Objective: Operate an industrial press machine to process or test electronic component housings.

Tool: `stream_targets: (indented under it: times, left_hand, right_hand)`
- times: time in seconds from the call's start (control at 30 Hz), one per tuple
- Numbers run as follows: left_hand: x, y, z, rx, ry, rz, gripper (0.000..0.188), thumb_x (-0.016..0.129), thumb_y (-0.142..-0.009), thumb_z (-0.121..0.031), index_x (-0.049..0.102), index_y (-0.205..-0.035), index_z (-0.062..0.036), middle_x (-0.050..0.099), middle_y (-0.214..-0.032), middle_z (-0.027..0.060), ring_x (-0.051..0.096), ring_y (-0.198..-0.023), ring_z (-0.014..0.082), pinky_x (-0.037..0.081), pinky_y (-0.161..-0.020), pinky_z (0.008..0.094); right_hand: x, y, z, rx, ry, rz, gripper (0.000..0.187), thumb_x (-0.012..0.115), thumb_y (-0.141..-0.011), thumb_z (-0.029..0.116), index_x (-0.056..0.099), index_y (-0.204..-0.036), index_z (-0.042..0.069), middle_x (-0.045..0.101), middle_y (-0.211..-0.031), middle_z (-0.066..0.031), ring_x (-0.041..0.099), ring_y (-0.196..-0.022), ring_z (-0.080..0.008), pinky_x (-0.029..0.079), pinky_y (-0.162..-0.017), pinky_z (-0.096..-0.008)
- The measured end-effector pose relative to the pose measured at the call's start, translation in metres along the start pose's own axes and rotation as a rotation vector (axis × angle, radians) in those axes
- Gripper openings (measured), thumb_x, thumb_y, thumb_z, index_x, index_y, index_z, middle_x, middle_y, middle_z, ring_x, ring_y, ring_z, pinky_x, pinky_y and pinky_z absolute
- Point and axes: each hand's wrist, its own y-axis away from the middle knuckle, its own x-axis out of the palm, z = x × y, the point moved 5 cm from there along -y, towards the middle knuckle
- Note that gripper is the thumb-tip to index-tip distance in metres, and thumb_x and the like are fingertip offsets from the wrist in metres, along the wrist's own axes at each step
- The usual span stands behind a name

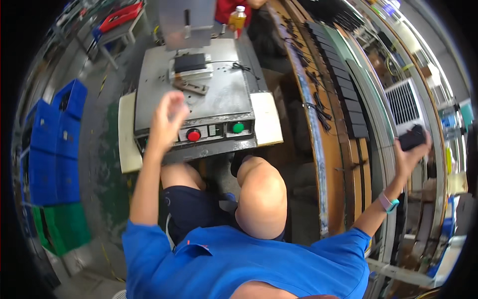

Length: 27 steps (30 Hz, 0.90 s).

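One small black block (412,137), boxy and matte, sits in the right hand (411,149), which is stretched far out to the person's right over the long conveyor line (343,124). Fingers curl up around the block from below, so the hand is grasping it; its top and one end stay exposed. A pink and teal wristband (388,203) circles that wrist.

Left hand (168,117) is raised above the front edge of the grey press table (219,94), fingers loosely bent and holding nothing; it touches no part that I can make out.

Counts on the press: one black block (189,62) seated in the metal fixture under the press head (187,22); one flat metal bar (191,87) lying just in front of the fixture; two round buttons on the front panel, one red (193,135) and one green (238,127).

On the conveyor, a row of similar black blocks (343,79) runs away from the person, too many and too blurred toward the far end to count exactly. Stacked blue crates (52,144) stand at far left with one green crate (62,226) below them. One bottle with yellow liquid (237,19) stands behind the press.
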Motion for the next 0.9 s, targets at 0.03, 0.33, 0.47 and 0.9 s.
stream_targets:
  times: [0.03,0.33,0.47,0.9]
  left_hand:
    - [-0.013,-0.032,0.029,0.005,-0.025,-0.058,0.040,0.073,-0.086,-0.017,0.057,-0.120,-0.0040,0.067,-0.107,0.0102,0.064,-0.097,0.0209,0.051,-0.087,0.0348]
    - [-0.029,-0.154,0.061,0.280,-0.070,0.041,0.076,0.081,-0.078,-0.017,0.038,-0.141,-0.0085,0.064,-0.122,0.0138,0.059,-0.116,0.0251,0.044,-0.102,0.0386]
    - [-0.049,-0.125,0.050,0.154,0.410,0.051,0.075,0.078,-0.082,-0.021,0.038,-0.143,-0.0058,0.060,-0.128,0.0129,0.057,-0.119,0.0251,0.040,-0.107,0.0384]
    - [0.012,0.052,-0.044,-0.197,1.151,-0.159,0.084,0.078,-0.080,-0.014,0.029,-0.149,-0.0100,0.062,-0.115,0.0160,0.062,-0.104,0.0223,0.052,-0.089,0.0358]
  right_hand:
    - [-0.005,-0.018,0.020,-0.029,0.002,0.015,0.080,0.079,-0.072,0.024,0.042,-0.139,0.001,0.053,-0.116,-0.0158,0.059,-0.103,-0.0276,0.051,-0.092,-0.0382]
    - [0.188,0.030,0.182,0.368,-0.641,0.850,0.071,0.060,-0.064,-0.002,0.047,-0.134,0.008,0.053,-0.098,-0.0061,0.055,-0.074,-0.0130,0.049,-0.066,-0.0232]
    - [0.253,0.018,0.198,0.269,-0.765,0.963,0.072,0.062,-0.065,-0.009,0.044,-0.134,0.005,0.056,-0.099,-0.0054,0.057,-0.079,-0.0130,0.050,-0.070,-0.0251]
    - [0.285,0.062,0.320,-0.105,-0.788,1.071,0.059,0.081,-0.067,0.004,0.048,-0.116,0.002,0.062,-0.090,-0.0083,0.061,-0.082,-0.0162,0.050,-0.076,-0.0284]
